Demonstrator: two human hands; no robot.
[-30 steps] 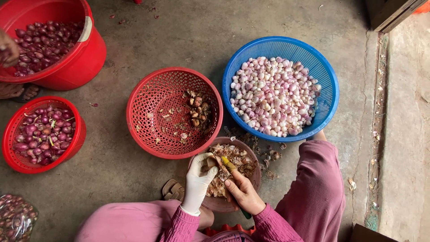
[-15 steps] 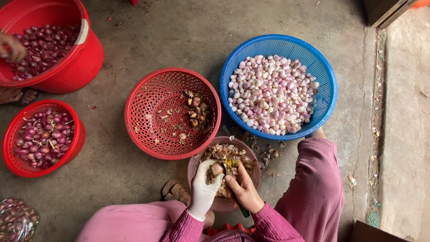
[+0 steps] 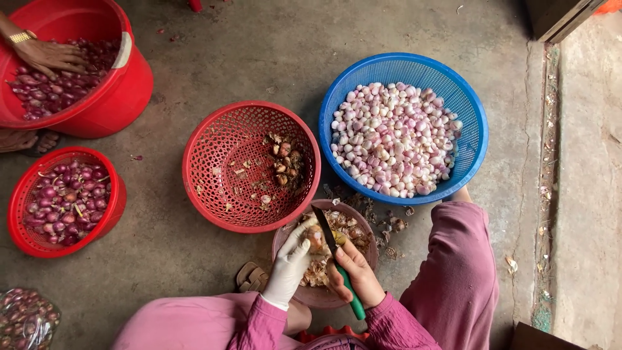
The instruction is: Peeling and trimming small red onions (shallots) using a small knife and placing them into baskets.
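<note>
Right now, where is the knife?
In the head view, the knife is at lower centre, held in the right hand over the brown bowl, its blade beside the gloved left hand.

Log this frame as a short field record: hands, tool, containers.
left hand: white glove, holds a shallot
right hand: bare, grips a green-handled knife, blade at the shallot
bowl: under both hands, holds skins
blue basket: peeled shallots
red basket: few scraps
other person's hand: in red tub

Pink sleeves, white left glove
</note>
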